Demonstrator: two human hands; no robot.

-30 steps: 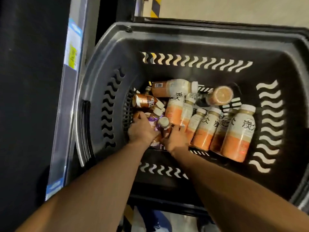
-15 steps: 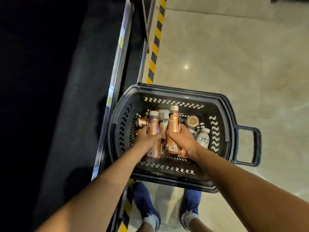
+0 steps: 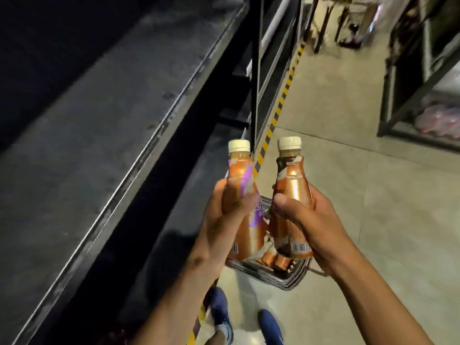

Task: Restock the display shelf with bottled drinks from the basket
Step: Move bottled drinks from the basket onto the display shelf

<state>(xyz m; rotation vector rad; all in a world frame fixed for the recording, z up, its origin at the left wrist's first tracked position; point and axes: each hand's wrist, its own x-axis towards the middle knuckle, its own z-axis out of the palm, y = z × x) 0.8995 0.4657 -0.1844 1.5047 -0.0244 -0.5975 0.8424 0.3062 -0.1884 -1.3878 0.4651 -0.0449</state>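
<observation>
Above basket (image 3: 291, 280) of bottles (image 3: 270, 260), left grip (image 3: 225, 220), right grip (image 3: 314, 225), one bottle (image 3: 241, 176) each

Above the basket (image 3: 288, 278), the left hand (image 3: 225, 220) grips an upright copper bottle with a purple label (image 3: 242, 175). The right hand (image 3: 313, 220) grips a copper bottle with a brown label (image 3: 293, 181) just beside it. More bottles (image 3: 272, 260) lie inside the basket. The dark shelf (image 3: 99, 125) runs to the basket's left. A yellow-and-black floor stripe (image 3: 278, 113) stretches beyond the basket, and blue shoes (image 3: 220, 312) stand on its near side.
</observation>
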